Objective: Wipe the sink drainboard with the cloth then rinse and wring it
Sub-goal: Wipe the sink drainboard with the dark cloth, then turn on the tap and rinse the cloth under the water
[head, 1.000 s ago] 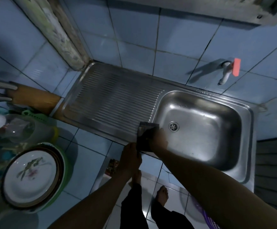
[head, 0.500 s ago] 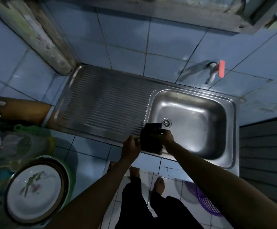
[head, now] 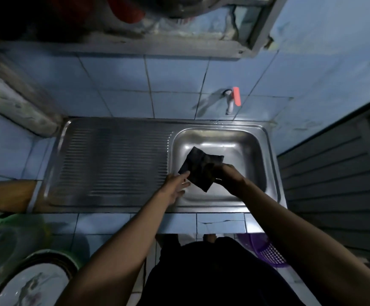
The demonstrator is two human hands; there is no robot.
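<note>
Both hands are carrying the dark square cloth (head: 201, 171) from the sink's front edge to above the stainless steel basin (head: 249, 151). Right hand (head: 230, 176) is gripping it; left hand (head: 175, 186), fingers straight, is touching its corner. Risk: the red-handled wall tap (head: 232, 101) is sitting well beyond, so rinsing there may splash the ribbed steel drainboard (head: 113, 160).
</note>
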